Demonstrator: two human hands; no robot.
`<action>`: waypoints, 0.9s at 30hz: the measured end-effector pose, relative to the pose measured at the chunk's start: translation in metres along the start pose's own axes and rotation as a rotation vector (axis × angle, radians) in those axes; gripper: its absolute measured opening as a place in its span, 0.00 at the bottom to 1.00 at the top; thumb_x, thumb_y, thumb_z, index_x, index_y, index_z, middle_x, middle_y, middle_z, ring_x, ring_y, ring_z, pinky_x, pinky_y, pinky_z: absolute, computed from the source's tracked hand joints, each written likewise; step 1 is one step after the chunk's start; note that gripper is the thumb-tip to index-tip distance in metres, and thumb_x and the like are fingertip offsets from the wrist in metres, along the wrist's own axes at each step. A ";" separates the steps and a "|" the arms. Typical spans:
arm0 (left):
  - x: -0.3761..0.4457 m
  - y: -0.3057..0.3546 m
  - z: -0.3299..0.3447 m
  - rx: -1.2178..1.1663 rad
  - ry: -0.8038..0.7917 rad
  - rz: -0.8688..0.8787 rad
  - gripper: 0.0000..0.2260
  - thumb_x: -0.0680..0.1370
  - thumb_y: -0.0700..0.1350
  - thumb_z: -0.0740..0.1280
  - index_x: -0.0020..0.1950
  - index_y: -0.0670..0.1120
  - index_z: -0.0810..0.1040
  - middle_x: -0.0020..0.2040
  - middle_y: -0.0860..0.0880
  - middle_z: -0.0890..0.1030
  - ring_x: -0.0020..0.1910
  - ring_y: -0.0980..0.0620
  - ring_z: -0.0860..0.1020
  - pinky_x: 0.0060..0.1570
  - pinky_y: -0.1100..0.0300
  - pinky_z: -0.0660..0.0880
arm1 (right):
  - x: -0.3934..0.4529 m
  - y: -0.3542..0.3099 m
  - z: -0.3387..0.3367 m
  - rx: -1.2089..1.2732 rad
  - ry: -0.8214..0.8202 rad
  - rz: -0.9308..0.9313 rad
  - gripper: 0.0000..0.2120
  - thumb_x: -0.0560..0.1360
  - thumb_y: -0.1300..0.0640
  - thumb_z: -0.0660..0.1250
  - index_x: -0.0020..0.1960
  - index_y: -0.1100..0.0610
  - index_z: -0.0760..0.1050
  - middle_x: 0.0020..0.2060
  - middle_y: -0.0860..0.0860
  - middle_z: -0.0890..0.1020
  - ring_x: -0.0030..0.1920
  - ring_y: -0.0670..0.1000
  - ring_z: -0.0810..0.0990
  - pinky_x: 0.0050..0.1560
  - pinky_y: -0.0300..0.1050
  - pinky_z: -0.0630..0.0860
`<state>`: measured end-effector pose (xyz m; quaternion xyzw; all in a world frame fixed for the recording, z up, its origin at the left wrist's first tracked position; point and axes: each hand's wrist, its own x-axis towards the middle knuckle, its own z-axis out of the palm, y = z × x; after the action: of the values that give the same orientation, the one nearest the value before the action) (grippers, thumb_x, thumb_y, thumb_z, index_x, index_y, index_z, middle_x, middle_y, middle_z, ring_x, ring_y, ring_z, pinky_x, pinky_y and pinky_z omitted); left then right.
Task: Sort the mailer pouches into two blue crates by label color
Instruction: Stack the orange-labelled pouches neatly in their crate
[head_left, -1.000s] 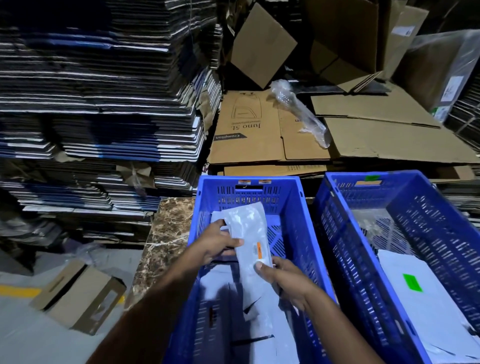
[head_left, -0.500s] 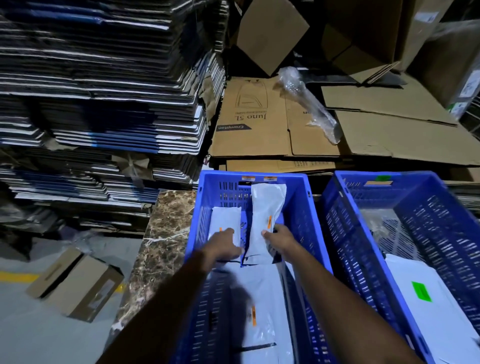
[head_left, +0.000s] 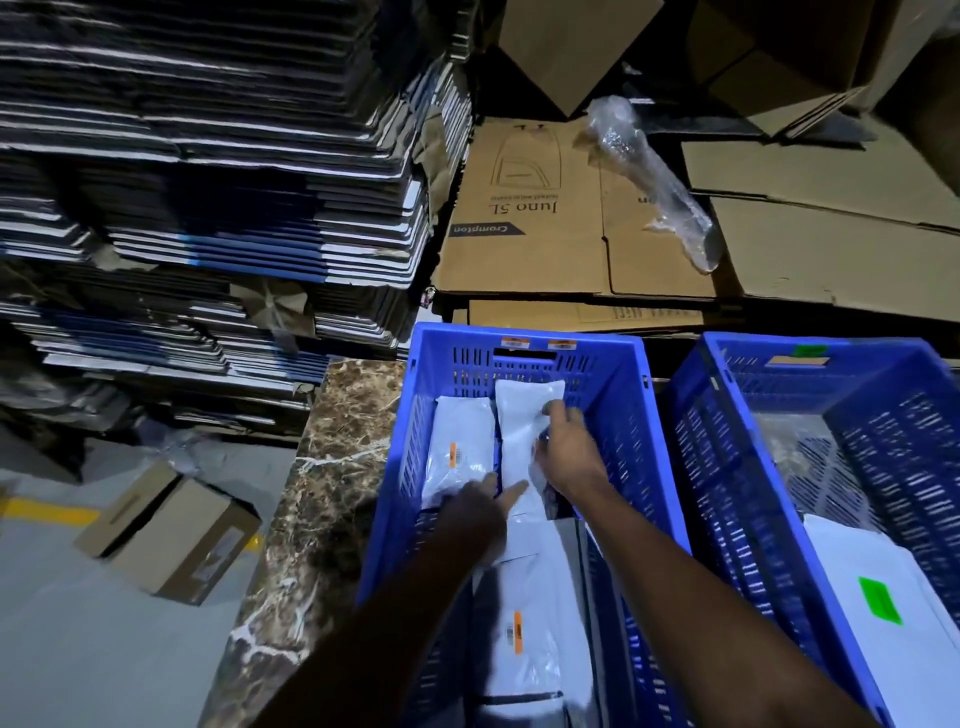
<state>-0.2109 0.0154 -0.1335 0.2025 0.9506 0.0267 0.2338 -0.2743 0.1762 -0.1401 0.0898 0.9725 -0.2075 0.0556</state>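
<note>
Step in hand, by judgement: seating a mailer pouch in the left blue crate (head_left: 519, 340), the one carrying orange rim tags.

Nearest: orange-label pouch (head_left: 524, 618) flat on the crate floor; label legible only as colour.

Further in: left hand (head_left: 480, 506), fingers extended and relaxed, resting across the pouch seam, holding nothing.

Beyond: right hand (head_left: 563, 447), fingers bent over the edge of the upright pouch (head_left: 519, 421) at the far wall; true pinch or mere press not determinable. Label of that pouch hidden. Beside it, second orange-label pouch (head_left: 460, 449).

Next move, by judgement: release, withdraw, fetch another pouch.

Right blue crate (head_left: 810, 351): green-label pouch (head_left: 883, 603), cut off at frame edge. Supply of unsorted pouches out of view.
</note>
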 end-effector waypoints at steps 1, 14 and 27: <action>-0.001 0.002 0.004 0.029 0.039 0.051 0.36 0.75 0.37 0.60 0.80 0.56 0.52 0.74 0.40 0.63 0.67 0.39 0.69 0.61 0.45 0.73 | 0.001 -0.003 0.003 -0.004 -0.092 -0.056 0.21 0.76 0.64 0.65 0.67 0.55 0.68 0.61 0.59 0.74 0.54 0.62 0.80 0.50 0.53 0.78; -0.004 -0.001 0.018 -0.010 0.102 0.112 0.33 0.76 0.37 0.61 0.80 0.46 0.55 0.76 0.40 0.64 0.70 0.39 0.69 0.66 0.45 0.68 | 0.024 0.005 0.024 -0.318 -0.395 -0.195 0.27 0.84 0.44 0.46 0.81 0.50 0.49 0.81 0.49 0.43 0.80 0.53 0.43 0.77 0.62 0.50; -0.004 -0.008 0.032 -0.104 0.109 0.141 0.30 0.76 0.46 0.42 0.79 0.46 0.58 0.76 0.39 0.65 0.73 0.37 0.65 0.67 0.40 0.67 | 0.040 -0.002 0.051 -0.279 -0.308 -0.319 0.27 0.84 0.50 0.47 0.81 0.56 0.47 0.81 0.52 0.49 0.80 0.53 0.46 0.79 0.55 0.49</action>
<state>-0.1965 0.0049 -0.1615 0.2546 0.9427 0.1033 0.1893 -0.3102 0.1597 -0.1915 -0.1059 0.9737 -0.0887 0.1814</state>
